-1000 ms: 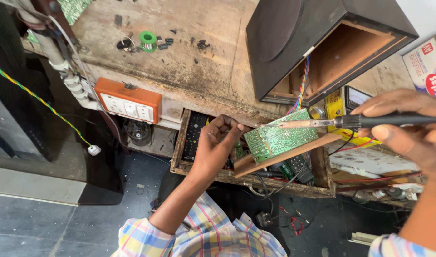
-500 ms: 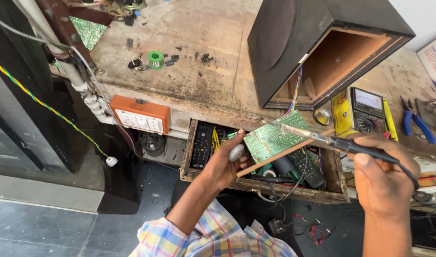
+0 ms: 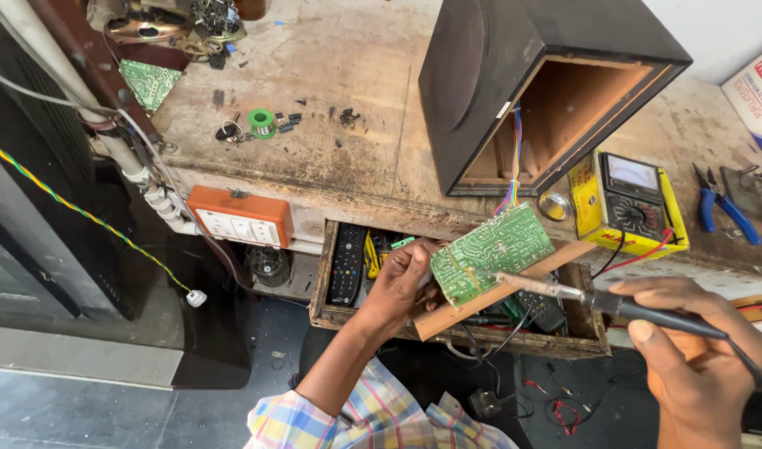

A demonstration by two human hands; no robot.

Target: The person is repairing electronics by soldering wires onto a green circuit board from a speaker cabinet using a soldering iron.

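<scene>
My left hand (image 3: 401,287) grips the left edge of a green circuit board (image 3: 493,249) fixed to a wooden strip (image 3: 489,295), holding it tilted over an open drawer (image 3: 327,283). Coloured ribbon wires (image 3: 514,166) run from the board up into a black speaker cabinet (image 3: 547,79) lying on the workbench. My right hand (image 3: 701,366) holds a black-handled soldering iron (image 3: 580,295), its metal tip touching the board's near face.
A yellow multimeter (image 3: 626,199) and blue pliers (image 3: 726,208) lie at the bench's right. An orange socket box (image 3: 239,216) hangs on the bench front. A remote control (image 3: 347,262) lies in the drawer. A green solder spool (image 3: 262,123) and another green board (image 3: 148,81) sit far left.
The view has shifted down and closer. My right hand has drawn back lower right, and the iron's tip has moved from the board's upper edge onto its near face.
</scene>
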